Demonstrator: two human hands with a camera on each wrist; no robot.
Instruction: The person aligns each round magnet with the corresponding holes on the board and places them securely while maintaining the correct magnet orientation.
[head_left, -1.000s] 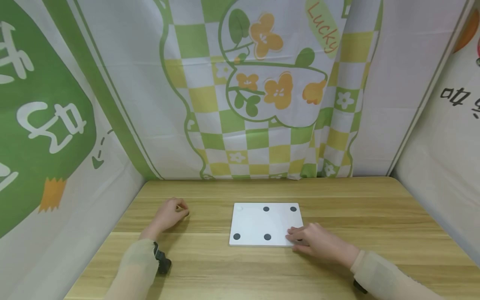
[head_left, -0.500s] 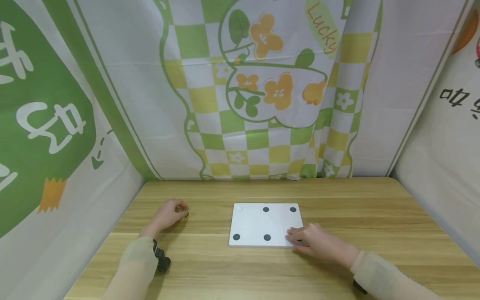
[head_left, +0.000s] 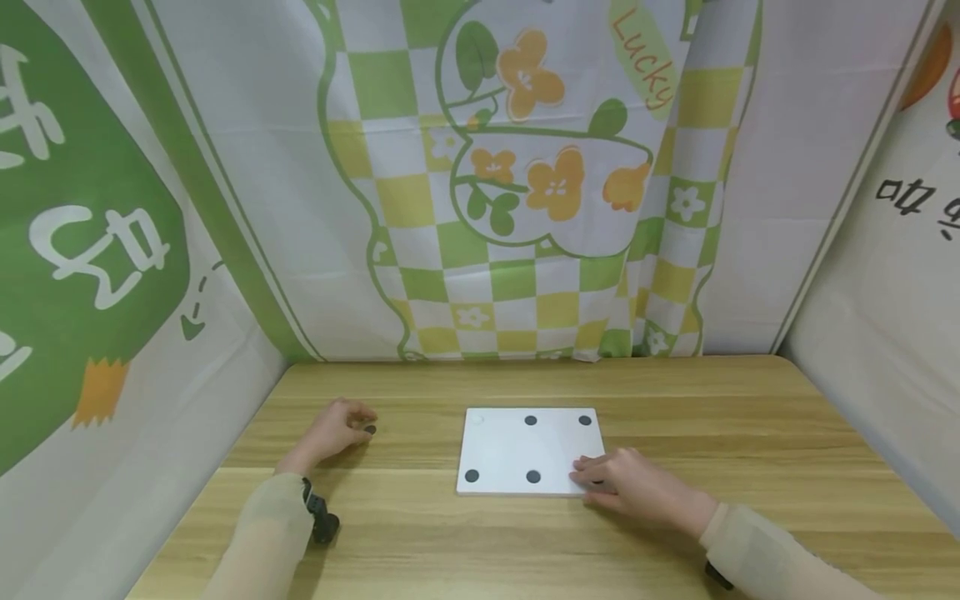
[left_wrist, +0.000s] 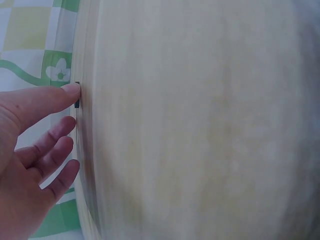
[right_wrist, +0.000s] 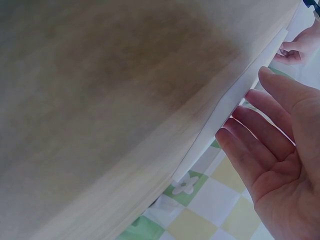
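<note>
A white rectangular board lies on the wooden table with several dark round discs on it, such as one disc at its near left corner. At its far left corner is a faint pale round mark. To the left of the board, my left hand pinches a small dark disc just at the tabletop; the left wrist view shows this dark disc edge-on at the thumb tip. My right hand rests its extended fingers on the board's near right corner and hides what lies under them.
The wooden table extends around the board. A patterned green and white curtain hangs at its back edge, with printed cloths at the sides. Each wrist wears a strap; a black camera shows on the left one.
The disc at my left fingertips shows more fully than before, as the fingers shift slightly. My right hand and the board keep their places; the view tilts a little.
</note>
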